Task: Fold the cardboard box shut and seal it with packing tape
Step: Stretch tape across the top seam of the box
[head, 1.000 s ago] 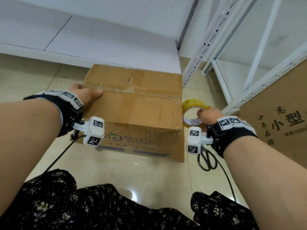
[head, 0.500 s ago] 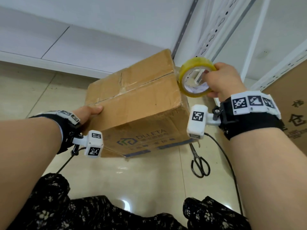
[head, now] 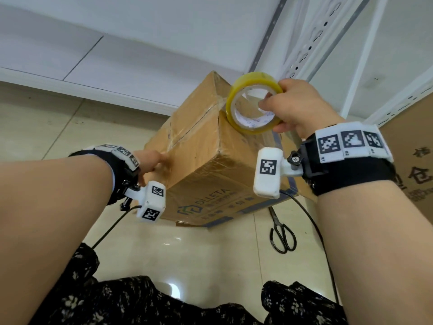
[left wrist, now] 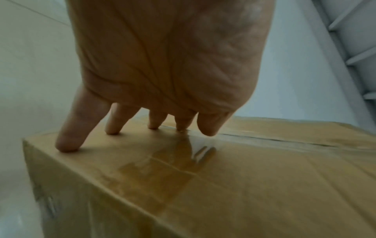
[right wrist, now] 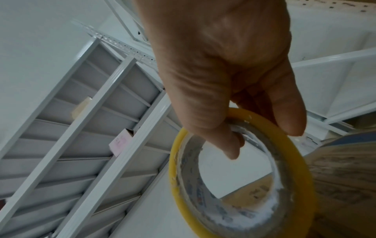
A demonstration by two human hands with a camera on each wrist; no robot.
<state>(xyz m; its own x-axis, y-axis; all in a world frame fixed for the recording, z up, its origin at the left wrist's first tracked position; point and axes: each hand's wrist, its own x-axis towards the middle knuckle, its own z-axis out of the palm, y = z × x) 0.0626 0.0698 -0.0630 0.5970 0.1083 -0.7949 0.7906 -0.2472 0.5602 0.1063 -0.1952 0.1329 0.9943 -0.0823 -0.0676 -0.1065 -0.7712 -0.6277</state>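
Note:
A closed brown cardboard box [head: 199, 165] stands tilted, its right end lifted off the floor, with a seam and clear tape along its top. My left hand [head: 150, 161] is at the box's low left end. Its straight fingertips [left wrist: 69, 141] press on the top [left wrist: 223, 185] beside the taped seam. My right hand [head: 297, 106] grips a yellow roll of packing tape [head: 254, 106] against the raised right end. A finger hooks through the tape roll's [right wrist: 297, 169] core and the thumb lies on the outside. Part of the box [right wrist: 341, 177] shows behind it.
Black scissors [head: 282, 233] lie on the glossy tiled floor right of the box. A white metal shelf rack [head: 304, 43] stands behind, against a white wall. A large printed carton [head: 412, 160] stands at the right. My patterned skirt [head: 140, 301] fills the bottom.
The box went from flat on the floor to steeply tilted, its right end raised. My right hand brought the tape roll from floor level up to that raised end. The left hand stayed at the left end.

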